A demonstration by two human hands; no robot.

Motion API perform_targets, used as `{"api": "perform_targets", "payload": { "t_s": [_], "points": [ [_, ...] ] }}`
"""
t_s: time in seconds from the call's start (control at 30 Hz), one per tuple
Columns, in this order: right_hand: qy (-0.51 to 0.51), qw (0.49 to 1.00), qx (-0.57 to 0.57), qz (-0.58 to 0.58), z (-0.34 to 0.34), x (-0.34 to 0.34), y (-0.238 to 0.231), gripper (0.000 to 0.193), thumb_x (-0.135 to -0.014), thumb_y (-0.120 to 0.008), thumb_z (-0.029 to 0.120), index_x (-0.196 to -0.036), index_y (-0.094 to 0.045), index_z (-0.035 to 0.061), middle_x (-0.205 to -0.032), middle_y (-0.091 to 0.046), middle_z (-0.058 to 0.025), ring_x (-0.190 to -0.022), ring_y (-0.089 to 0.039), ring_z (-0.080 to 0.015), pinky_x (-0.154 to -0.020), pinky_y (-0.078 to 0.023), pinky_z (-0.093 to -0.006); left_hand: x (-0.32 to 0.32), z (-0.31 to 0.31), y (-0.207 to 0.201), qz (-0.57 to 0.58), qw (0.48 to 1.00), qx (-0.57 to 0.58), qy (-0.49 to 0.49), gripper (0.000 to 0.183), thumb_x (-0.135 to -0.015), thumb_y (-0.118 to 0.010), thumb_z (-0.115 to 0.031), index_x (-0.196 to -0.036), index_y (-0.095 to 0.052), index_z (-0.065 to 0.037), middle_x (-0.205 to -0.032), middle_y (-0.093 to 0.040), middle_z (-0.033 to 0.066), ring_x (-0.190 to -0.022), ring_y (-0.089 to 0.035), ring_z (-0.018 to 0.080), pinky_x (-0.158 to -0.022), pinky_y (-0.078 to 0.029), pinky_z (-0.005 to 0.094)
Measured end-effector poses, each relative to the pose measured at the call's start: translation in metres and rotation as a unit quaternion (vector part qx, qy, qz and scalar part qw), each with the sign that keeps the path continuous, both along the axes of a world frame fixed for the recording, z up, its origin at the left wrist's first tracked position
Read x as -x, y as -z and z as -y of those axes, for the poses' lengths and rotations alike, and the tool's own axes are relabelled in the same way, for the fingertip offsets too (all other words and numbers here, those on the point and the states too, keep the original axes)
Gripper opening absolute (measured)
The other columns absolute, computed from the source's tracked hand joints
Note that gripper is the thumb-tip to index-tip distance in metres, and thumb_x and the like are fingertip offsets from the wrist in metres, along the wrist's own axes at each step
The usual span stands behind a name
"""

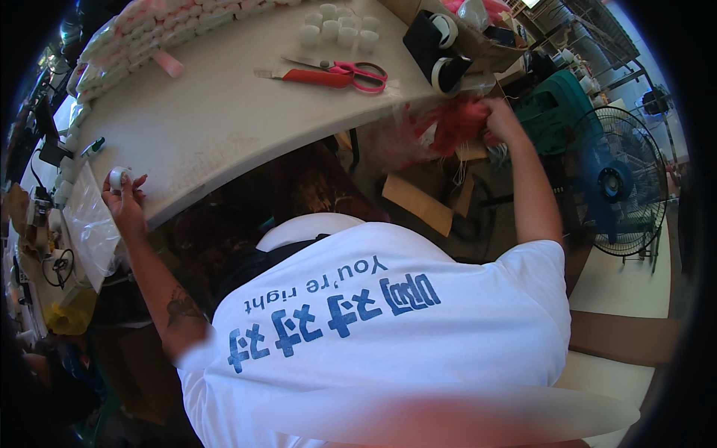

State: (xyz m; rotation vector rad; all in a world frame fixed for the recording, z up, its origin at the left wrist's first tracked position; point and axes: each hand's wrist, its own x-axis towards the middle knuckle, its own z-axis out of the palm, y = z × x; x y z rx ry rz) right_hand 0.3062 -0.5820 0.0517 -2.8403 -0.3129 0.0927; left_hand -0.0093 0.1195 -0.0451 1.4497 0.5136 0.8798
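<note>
Over the table's left edge, my left hand is closed round a small white round piece, pinched between thumb and fingers. It resembles the white cups grouped at the far side of the table, though its exact kind is too small to tell. Off to the right, my right hand grips crumpled red plastic film beside the table's edge; motion blurs part of the film. Scissors with pink handles and a red-handled utility knife lie together on the white table.
Stacked wrapped pale-pink and white packets line the far left, with a loose pink piece beside them. A black tape dispenser stands at the back right. Cardboard lies below the table. A standing fan is at the right.
</note>
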Motion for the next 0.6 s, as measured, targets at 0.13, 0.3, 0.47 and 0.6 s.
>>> {"api": "perform_targets", "payload": {
  "t_s": [0.13,0.3,0.47,0.6],
  "points": [
    [0.033,0.988,0.017,0.149,-0.013,0.002,0.031,0.046,-0.078,-0.050,-0.004,-0.121,-0.066,0.0055,-0.118,-0.059,-0.0249,-0.114,-0.057,-0.0408,-0.096,-0.047,-0.0429,0.002,0.000,0.000,-0.013,1.000,0.011,-0.002,0.043,-0.100,-0.061,-0.022,-0.133,-0.037,-0.009,-0.117,-0.061,0.0079,-0.091,-0.069,0.0156,-0.060,-0.044,0.0184],
    [0.046,0.983,-0.025,0.174,-0.003,-0.003,0.016,0.048,-0.075,-0.047,-0.007,-0.117,-0.067,0.0040,-0.120,-0.059,-0.0283,-0.115,-0.057,-0.0415,-0.100,-0.045,-0.0393,0.004,0.003,-0.001,-0.017,1.000,0.005,-0.005,0.044,-0.100,-0.062,-0.022,-0.133,-0.037,-0.009,-0.117,-0.060,0.0070,-0.091,-0.069,0.0152,-0.062,-0.044,0.0184],
    [-0.042,0.988,-0.069,0.130,0.020,0.004,-0.051,0.048,-0.074,-0.045,-0.009,-0.114,-0.067,0.0027,-0.113,-0.065,-0.0175,-0.109,-0.063,-0.0289,-0.099,-0.046,-0.0343,0.002,0.002,-0.002,-0.004,1.000,0.006,0.011,0.043,-0.100,-0.062,-0.021,-0.134,-0.038,-0.009,-0.116,-0.061,0.0073,-0.092,-0.069,0.0155,-0.064,-0.044,0.0181],
    [-0.118,0.974,-0.170,0.090,0.017,0.015,-0.133,0.045,-0.077,-0.044,-0.009,-0.115,-0.065,0.0037,-0.114,-0.066,-0.0081,-0.108,-0.062,-0.0176,-0.099,-0.046,-0.0304,0.001,0.000,0.000,-0.005,1.000,-0.003,0.004,0.044,-0.100,-0.061,-0.020,-0.134,-0.037,-0.009,-0.116,-0.061,0.0077,-0.093,-0.069,0.0159,-0.064,-0.045,0.0191]
  ]
}}
